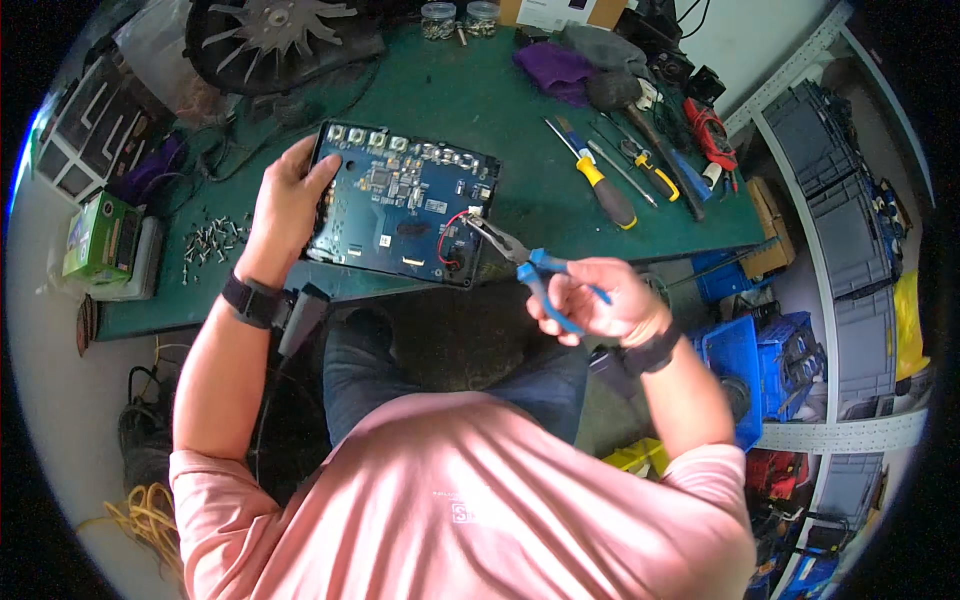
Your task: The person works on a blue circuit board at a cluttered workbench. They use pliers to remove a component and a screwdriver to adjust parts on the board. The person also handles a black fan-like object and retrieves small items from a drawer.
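Note:
My left hand (291,200) grips the left edge of a dark circuit board in a black housing (385,225), its thumb lying on top. The board is tilted at the front edge of the green workbench. Silver connectors line its far side, and a red wire (441,240) curves near its right corner. In my right hand (605,302) are long-nose pliers with blue handles (530,265). Their jaw tips are at a small white connector by the red wire's upper end; whether they pinch it I cannot tell.
Loose screws (213,240) lie left of the board, near a green box (102,238). On the right are a yellow-handled screwdriver (605,190), a hammer (650,140) and a red meter (710,135). A finned black rotor part (280,45) stands far left. Blue bins (735,370) sit below right.

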Available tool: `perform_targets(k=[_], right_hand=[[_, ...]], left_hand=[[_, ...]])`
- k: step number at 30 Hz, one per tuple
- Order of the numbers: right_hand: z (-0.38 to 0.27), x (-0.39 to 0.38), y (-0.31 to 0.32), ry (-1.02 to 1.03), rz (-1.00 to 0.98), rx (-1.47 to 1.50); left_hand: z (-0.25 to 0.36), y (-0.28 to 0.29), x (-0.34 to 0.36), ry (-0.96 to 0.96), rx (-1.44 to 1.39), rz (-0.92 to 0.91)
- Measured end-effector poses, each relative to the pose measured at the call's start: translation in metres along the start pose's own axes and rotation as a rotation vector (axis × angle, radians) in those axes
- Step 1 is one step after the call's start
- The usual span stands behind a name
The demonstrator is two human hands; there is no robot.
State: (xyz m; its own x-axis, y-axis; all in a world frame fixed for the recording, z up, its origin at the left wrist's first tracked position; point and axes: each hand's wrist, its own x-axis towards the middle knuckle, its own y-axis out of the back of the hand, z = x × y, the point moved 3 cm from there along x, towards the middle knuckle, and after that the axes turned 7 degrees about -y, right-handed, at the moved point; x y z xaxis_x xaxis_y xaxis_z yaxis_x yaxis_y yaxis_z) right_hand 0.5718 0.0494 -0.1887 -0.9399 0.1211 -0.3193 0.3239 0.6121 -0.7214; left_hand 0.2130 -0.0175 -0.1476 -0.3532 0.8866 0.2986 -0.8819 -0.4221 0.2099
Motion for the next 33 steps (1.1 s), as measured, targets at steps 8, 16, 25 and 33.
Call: perform_targets(k=[8,16,25,33], right_hand=[[-0.064,-0.013,0.006,-0.307,-0.029,-0.331],[-0.060,-0.001,0.010,-0.354,-0.097,-0.297],[-0.073,-0.022,-0.002,-0.242,0.051,-0.423],[-0.117,0.030,-0.027,-0.237,0.961,-1.922]], left_hand=[[0.029,-0.012,0.023,-0.062,0.100,-0.168],[-0.007,0.001,0.020,0.064,0.015,-0.134],[-0.031,0.002,0.010,0.253,-0.126,-0.087],[-0.018,0.009,-0.004,0.401,-0.213,-0.013]])
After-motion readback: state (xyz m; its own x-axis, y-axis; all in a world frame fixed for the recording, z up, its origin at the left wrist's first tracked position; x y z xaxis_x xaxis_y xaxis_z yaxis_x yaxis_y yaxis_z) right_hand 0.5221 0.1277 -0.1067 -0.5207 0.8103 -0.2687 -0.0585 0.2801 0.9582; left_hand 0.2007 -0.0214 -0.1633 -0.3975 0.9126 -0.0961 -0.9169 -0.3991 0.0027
